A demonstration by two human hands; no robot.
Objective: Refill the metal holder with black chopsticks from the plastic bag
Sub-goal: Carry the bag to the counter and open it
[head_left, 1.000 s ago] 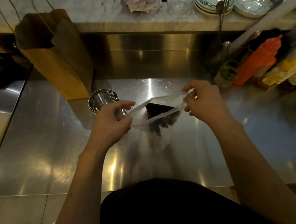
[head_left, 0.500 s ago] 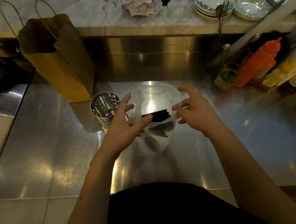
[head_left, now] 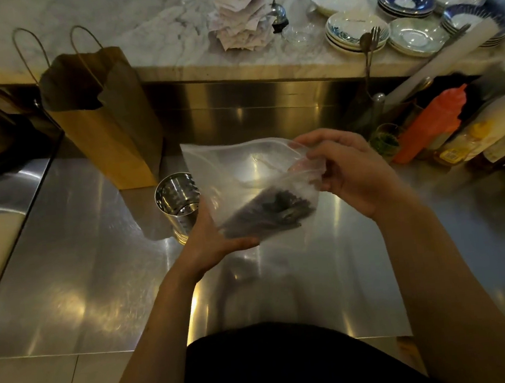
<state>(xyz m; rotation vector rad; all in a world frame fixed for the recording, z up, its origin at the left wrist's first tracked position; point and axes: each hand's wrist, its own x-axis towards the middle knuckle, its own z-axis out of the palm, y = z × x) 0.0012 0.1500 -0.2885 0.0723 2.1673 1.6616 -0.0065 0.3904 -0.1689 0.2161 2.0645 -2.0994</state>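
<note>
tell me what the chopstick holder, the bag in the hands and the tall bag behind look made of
The holder looks like polished stainless steel: mirror-bright highlights and rows of punched holes. The bag held by the left hand and right hand seems thin clear plastic film, since the dark chopsticks show through and it creases softly. The tall bag looks like matte brown kraft paper with thin cord handles.

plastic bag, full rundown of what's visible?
The plastic bag is clear, thin and crinkled, lifted off the steel counter. A dark bundle of black chopsticks lies slanted in its lower part. The left hand cups it from below; the right hand pinches its upper right edge. The metal holder stands just left.
</note>
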